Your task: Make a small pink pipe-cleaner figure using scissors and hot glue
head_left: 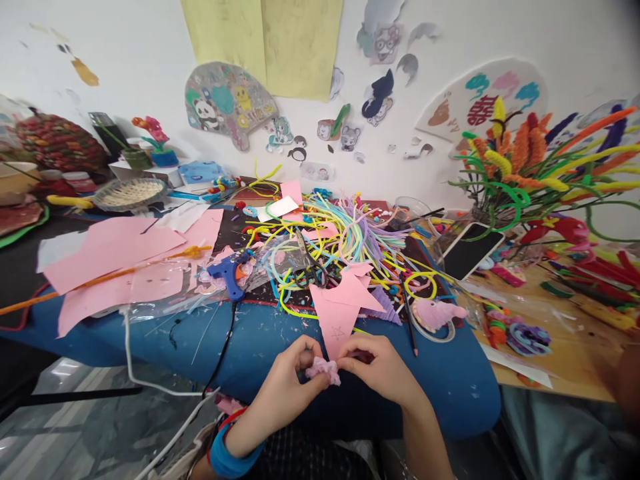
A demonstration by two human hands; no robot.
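A small pale pink fuzzy piece (324, 371) is held up in front of the person, over the near part of the blue cover (280, 333). Its surface is soft and lumpy, its outline is uneven, and it bulges below the fingers; part of its left side is hidden by the thumb. Its colour is a little paler than that of the pink paper (337, 317) just beyond it, which has a pointed, cut outline and a star drawn on its near part.

The left hand (295, 373) has its fingers curled in and its thumb pressed along the piece, gripping it from the left. The right hand (377, 367) is nearly closed, thumb and forefinger tips pinched together at the piece's right edge, the other fingers bent.

The near edge of the cover curves down below the hands. To the left of the left hand, a stretch of blue surface runs as far as the black cord of the blue glue gun (230, 272). To the right, blue surface reaches to the cover's rounded right edge, with a pencil (411, 330) and a pink fuzzy shape (437, 313) lying farther back. Room on the far side is tighter: the pink paper is just beyond the fingers, then scissors (313, 275) and a tangle of pipe cleaners (367, 230) crowd the dark mat
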